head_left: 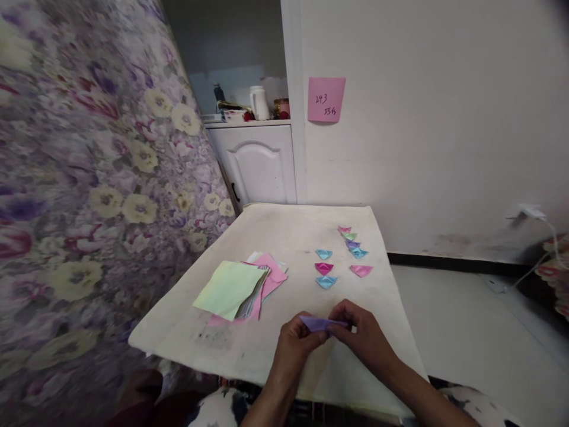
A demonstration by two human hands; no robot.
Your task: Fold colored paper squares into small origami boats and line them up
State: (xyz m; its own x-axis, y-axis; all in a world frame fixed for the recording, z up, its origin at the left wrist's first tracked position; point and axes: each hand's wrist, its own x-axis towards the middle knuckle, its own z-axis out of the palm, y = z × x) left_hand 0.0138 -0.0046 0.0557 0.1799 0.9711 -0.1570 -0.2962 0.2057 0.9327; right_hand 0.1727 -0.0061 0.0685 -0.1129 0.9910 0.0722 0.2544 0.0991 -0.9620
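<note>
Both my hands meet above the near edge of a small white table. My left hand and my right hand pinch a flat, folded piece of purple paper between their fingertips. To the left of my hands lies a stack of coloured paper sheets, with a pale green sheet on top and pink ones under it. Beyond my hands several small folded paper boats in blue, pink, green and purple sit on the table.
A pink sticky note with writing hangs on the white wall. A flowered cloth fills the left side. A white cabinet with a jug and clutter stands behind the table. A cable and plug are at the right.
</note>
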